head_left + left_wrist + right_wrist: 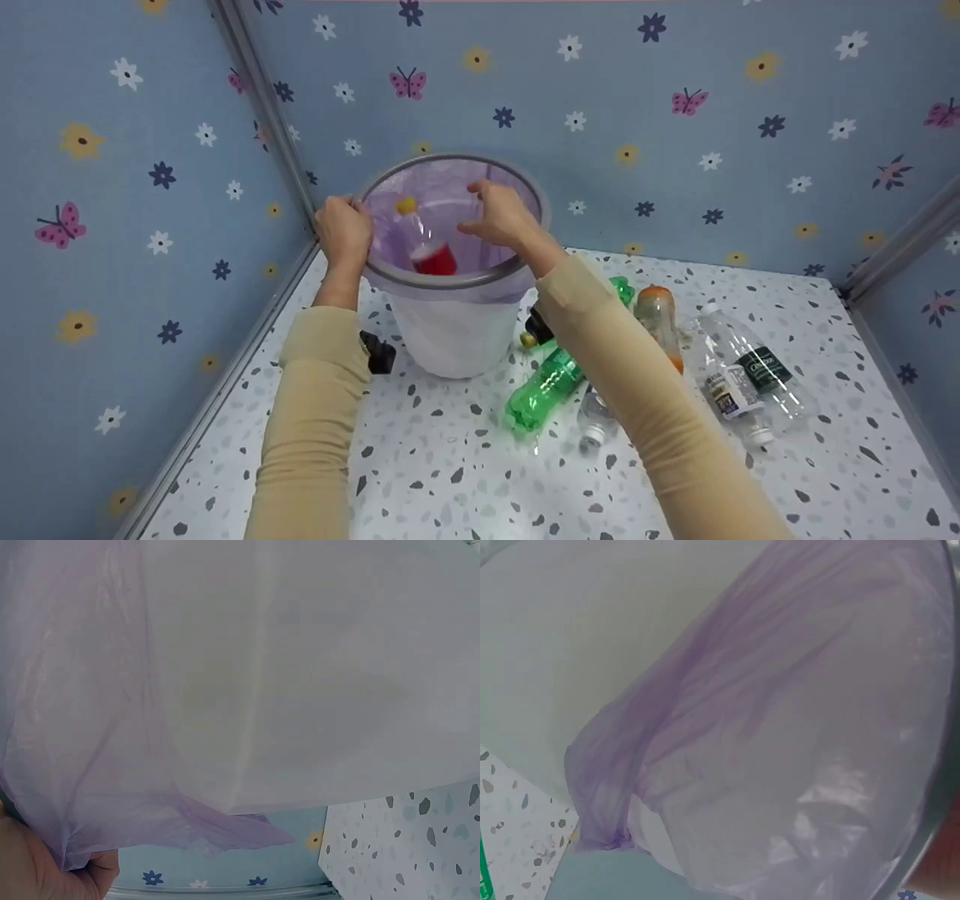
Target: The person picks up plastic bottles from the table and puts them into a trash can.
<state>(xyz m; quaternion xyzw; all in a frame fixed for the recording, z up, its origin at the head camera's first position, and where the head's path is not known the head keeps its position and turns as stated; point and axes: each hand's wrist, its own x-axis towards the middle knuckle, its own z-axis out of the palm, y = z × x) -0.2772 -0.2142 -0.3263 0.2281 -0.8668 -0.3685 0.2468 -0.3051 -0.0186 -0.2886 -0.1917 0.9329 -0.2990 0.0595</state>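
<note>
A white trash bin (457, 337) lined with a purple bag (450, 180) stands on the speckled surface. My left hand (345, 229) grips its grey rim (457, 281) on the left; in the left wrist view the fingers (94, 874) are curled at the liner's edge. Over the bin's mouth, my right hand (502, 214) has its thumb and fingers spread, with nothing between them. Inside the bin, slightly blurred, is a clear plastic bottle (421, 229) with a yellow cap and red label, apart from the right hand. The right wrist view is mostly filled by the liner (780, 727).
Right of the bin lie a green bottle (544, 390), an orange-capped bottle (656, 311), a small clear bottle (594, 424) and clear labelled bottles (765, 371). My right sleeve hides parts of some. Patterned blue walls (600, 112) enclose the back and sides.
</note>
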